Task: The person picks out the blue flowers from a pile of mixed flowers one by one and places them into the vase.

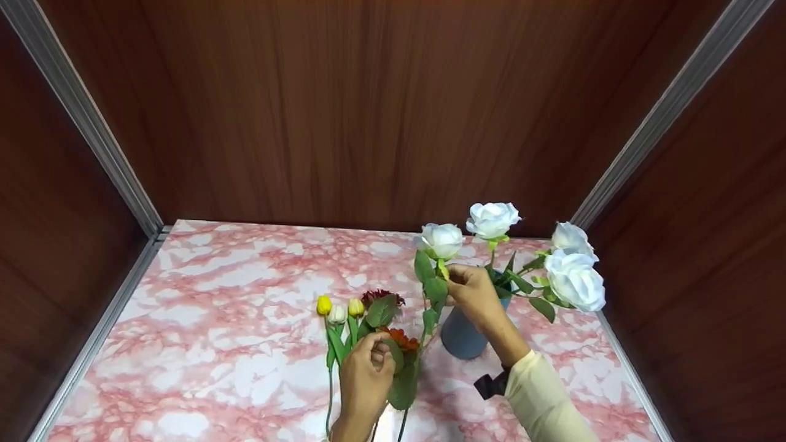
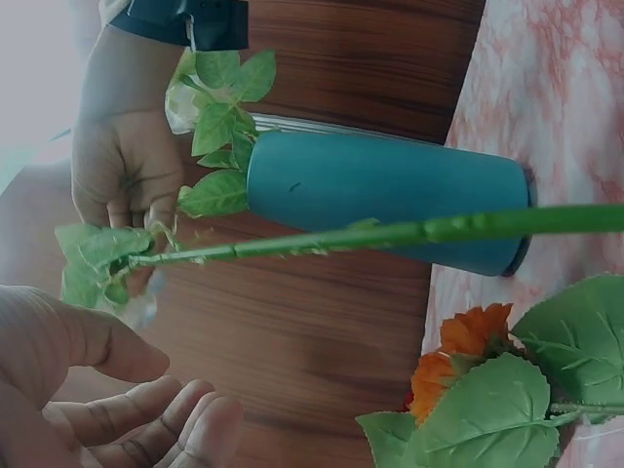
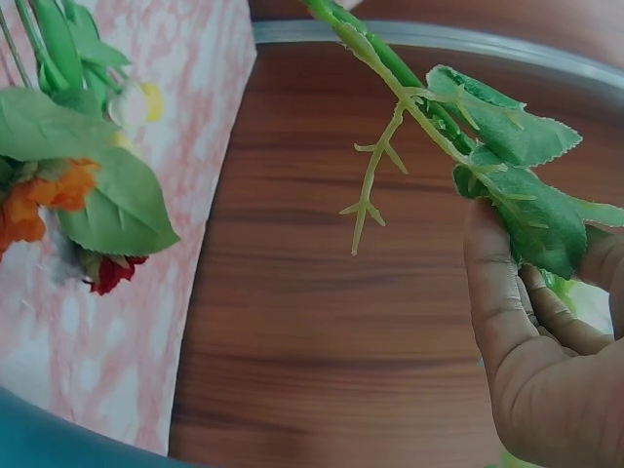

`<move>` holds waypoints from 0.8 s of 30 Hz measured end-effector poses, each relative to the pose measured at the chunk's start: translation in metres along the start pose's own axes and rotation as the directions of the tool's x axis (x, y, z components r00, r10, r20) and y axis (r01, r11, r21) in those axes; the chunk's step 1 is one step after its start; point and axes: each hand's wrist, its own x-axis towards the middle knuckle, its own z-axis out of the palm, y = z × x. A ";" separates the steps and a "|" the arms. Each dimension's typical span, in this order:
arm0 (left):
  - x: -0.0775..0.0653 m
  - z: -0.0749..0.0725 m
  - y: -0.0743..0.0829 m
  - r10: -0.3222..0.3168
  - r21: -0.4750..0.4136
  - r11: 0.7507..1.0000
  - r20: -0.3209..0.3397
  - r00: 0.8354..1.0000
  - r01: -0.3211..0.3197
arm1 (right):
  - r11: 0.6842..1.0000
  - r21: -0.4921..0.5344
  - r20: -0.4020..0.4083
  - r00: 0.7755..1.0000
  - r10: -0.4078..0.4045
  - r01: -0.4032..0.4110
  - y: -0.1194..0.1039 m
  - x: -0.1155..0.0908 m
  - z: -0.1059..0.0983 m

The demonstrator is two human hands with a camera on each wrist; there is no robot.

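Note:
My right hand (image 1: 474,296) pinches a white rose (image 1: 442,240) by its leafy stem, just below the bloom. In the left wrist view the rose's green stem (image 2: 390,237) runs across in front of the vase. My left hand (image 1: 366,374) is beside the lower stem, its fingers loosely bent and, in the left wrist view, a gap between thumb and fingertips. Behind the right hand stands a blue-grey vase (image 1: 465,334) with several white roses (image 1: 575,280) in it. An orange flower (image 1: 400,339) with broad leaves lies close to the left hand.
Yellow and white tulips (image 1: 336,314) and a dark red flower (image 1: 384,298) lie on the pink marbled table (image 1: 245,344). Brown wood panels (image 1: 344,110) with metal edge strips enclose the table at the back and both sides.

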 end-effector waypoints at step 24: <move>-0.003 -0.001 -0.023 0.036 0.090 0.995 -0.041 0.998 -0.032 | 0.999 0.028 -0.115 0.993 -0.038 0.042 -0.041 -0.012 -0.046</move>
